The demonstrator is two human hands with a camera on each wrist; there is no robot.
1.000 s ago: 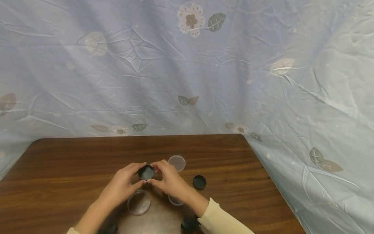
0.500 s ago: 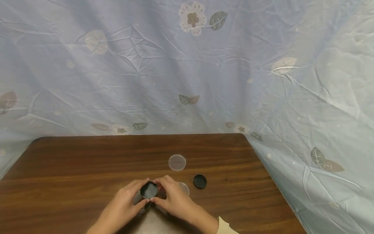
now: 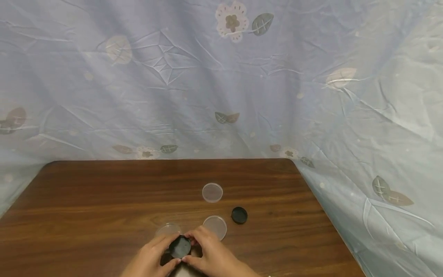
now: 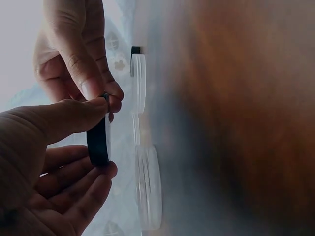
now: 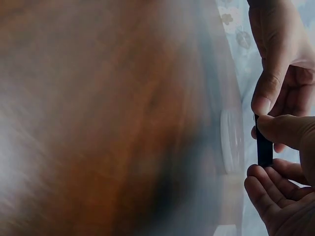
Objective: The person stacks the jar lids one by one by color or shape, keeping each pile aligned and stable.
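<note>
A shallow round black cap (image 3: pixel 180 247) is held between both hands, low in the head view near the body. My left hand (image 3: pixel 152 256) pinches its left side, while my right hand (image 3: pixel 212 254) pinches the right, the thumbs meeting at the near rim. In the left wrist view the black cap (image 4: pixel 98 142) stands on edge, with a pale strip along one side. Just beyond the hands lies a clear round dish (image 3: pixel 168 228), partly covered by the left fingers. Another clear dish (image 3: pixel 215 226) is beside the right hand.
Farther back on the brown wooden table (image 3: pixel 114 192) lies a third clear disc (image 3: pixel 212 192). A second black cap (image 3: pixel 239 215) sits to the right of the dishes. Patterned cloth (image 3: pixel 187 96) hangs behind the table and along its right side.
Both hands have brought the black cap back toward the body, lower in the head view. The clear dish by the right hand, earlier mostly hidden, now shows almost fully.
</note>
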